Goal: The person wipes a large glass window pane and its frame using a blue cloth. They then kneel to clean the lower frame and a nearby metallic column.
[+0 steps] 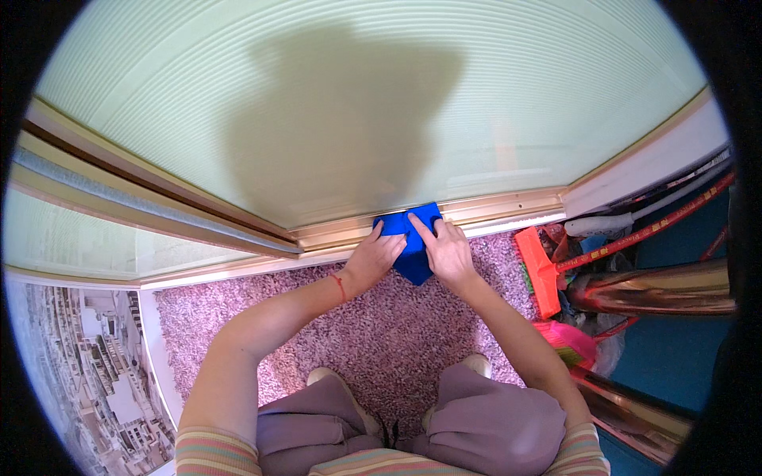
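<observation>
A blue cloth [415,262] lies over the gold-coloured bottom rail [497,205] of a sliding door, and one corner hangs down over the carpet. My left hand [376,259], with a red cord at the wrist, holds the cloth's left side, fingertips at the rail. On its right side, my right hand [449,253] grips it, the index finger stretched out along the fabric. Behind the cloth rises a ribbed, pale green translucent door panel [506,119], where a large shadow falls. The rail under the cloth is hidden.
Purple shaggy carpet [321,330] covers the floor beneath my knees. To the right stand an orange brush head [539,271] on a red handle, a pink brush [565,342] and shiny metallic cylinders [655,288]. Another door panel's frame [161,196] overlaps at left, beside a picture-covered surface [95,369].
</observation>
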{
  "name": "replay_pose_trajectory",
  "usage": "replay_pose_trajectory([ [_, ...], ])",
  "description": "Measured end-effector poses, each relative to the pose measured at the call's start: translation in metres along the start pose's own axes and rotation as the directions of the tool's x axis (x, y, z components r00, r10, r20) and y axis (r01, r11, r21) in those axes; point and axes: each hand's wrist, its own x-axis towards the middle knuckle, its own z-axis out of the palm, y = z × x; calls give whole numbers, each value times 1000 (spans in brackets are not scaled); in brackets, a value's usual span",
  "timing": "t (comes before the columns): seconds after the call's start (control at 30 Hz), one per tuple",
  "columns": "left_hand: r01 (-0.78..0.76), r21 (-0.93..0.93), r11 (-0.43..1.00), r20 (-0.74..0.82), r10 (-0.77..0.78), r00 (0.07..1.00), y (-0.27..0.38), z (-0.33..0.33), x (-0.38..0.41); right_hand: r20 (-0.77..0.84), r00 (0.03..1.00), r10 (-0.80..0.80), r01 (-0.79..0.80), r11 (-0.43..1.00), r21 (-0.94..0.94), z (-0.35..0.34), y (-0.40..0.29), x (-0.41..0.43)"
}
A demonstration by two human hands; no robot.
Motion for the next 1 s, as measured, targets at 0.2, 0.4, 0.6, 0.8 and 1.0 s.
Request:
replay_pose_trajectory([
  [0.2,23,-3,1000,-27,-23,999,2,-9,4,-101,977,185,-188,982,-23,-5,32,-20],
  [0.4,38,12,999,-52,-38,998,4,-17,9,-193,937,290,-292,956,14,2,40,-29],
  [0.6,30,-35,999,-11,-30,999,2,-9,5,-7,994,105,-104,994,32,-3,8,-10],
  [0.8,38,11,999,-26,-38,999,4,-14,6,-91,975,204,-218,957,-191,-4,36,-28],
  [1.0,30,6,1000,-31,-30,999,3,-12,7,-258,857,447,-487,865,-120,-1,56,-39],
])
